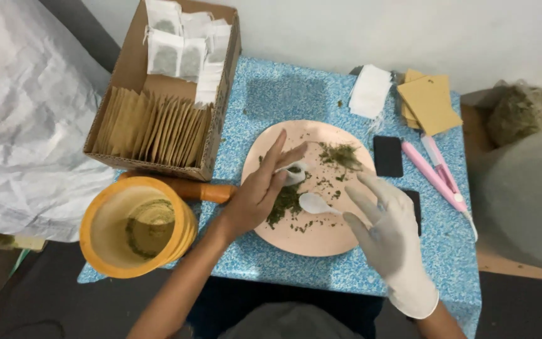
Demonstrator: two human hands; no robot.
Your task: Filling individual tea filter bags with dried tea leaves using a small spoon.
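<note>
Orange plastic sieve (138, 227) sits far left; beside it the bare left hand (260, 191) pinches a small white filter bag (294, 172) over the round peach plate (271, 235) of dried green herb (285, 201), while the white-gloved right hand (389, 233) grips a white plastic spoon (317, 203).

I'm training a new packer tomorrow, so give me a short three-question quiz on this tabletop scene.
1. True or false: the right hand wears a white glove, and the left hand is bare.
2. What does the right hand hold over the plate?
A. pink sealing tool
B. white spoon
C. brown envelope
3. Fill in: the left hand holds a small white ____ open above the dried green herbs.

Key:
1. True.
2. B, the white spoon; the pink sealing tool lies untouched on the blue table.
3. Sachet: the small white sachet, like the filled ones in the cardboard box.
</note>
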